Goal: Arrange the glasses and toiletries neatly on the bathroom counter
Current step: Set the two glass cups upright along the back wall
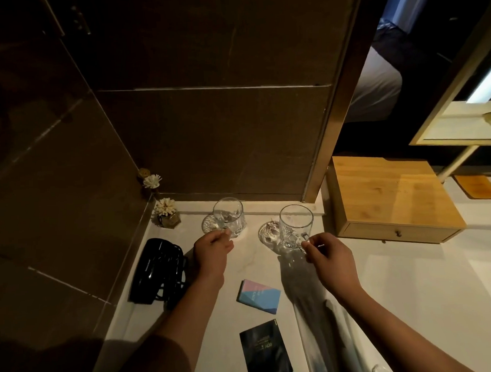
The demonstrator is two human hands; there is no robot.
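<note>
Pinching both glass mugs by their handles: left hand (212, 247) closed on the left mug (229, 220), right hand (324, 251) closed on the right mug (295, 227). Handle grip keeps prints off the glass. Each mug is near the back wall, at its coaster (207, 225), (269, 232); can't tell if they're fully seated. Looks like I'm pairing them symmetrically. Blue-pink packet (259, 295) and dark sachet (264, 351) lie loose mid-bench (398, 305), not yet sorted. Black hairdryer (156, 270) sits by the left wall.
</note>
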